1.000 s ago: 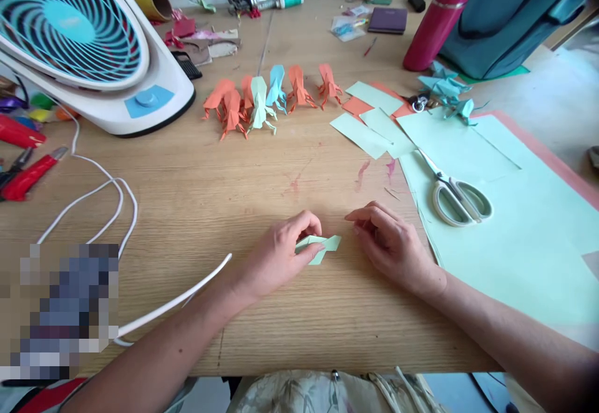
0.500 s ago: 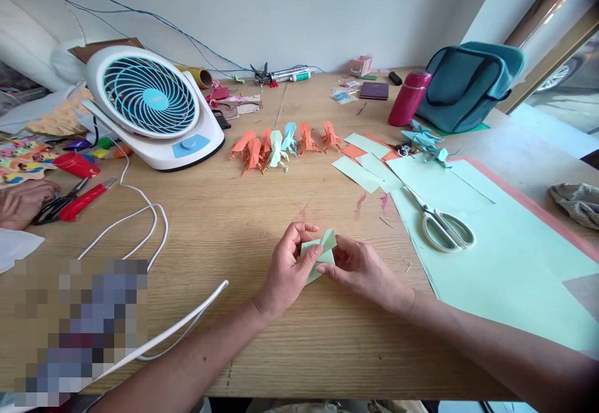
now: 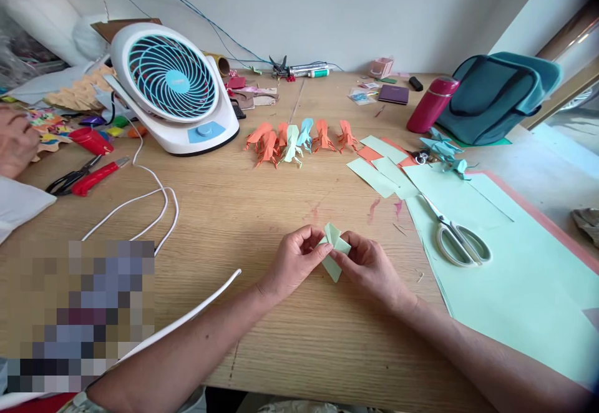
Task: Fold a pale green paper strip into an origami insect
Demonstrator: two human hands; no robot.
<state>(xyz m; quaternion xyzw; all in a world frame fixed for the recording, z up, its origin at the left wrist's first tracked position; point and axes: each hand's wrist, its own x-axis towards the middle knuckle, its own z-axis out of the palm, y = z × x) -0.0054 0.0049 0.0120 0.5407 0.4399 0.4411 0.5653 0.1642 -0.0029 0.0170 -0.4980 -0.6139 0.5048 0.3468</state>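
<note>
A small piece of folded pale green paper (image 3: 332, 267) is held just above the wooden table between my two hands. My left hand (image 3: 299, 256) pinches its left side, thumb on top near the centre folds. On the other side, my right hand (image 3: 372, 266) grips the paper between thumb and fingers. One flap stands up at the top and a narrower strip points down toward me. Beyond the hands stand several folded paper figures: orange ones (image 3: 267, 148), a pale green one (image 3: 292, 145) and a blue one (image 3: 306, 132).
White-handled scissors (image 3: 461, 244) lie on large green sheets (image 3: 519, 288) at right, near cut green rectangles (image 3: 372, 177). A pink bottle (image 3: 431, 105) and teal bag (image 3: 496, 98) stand behind. At left are a fan (image 3: 175, 88), a white cable (image 3: 171, 219), a red-handled knife (image 3: 98, 178) and another person's hand (image 3: 16, 141).
The paper has turned in my hands, and its upright flap and lower strip show more. The view has shifted left. The other person's hand has moved up, away from the black-handled tool.
</note>
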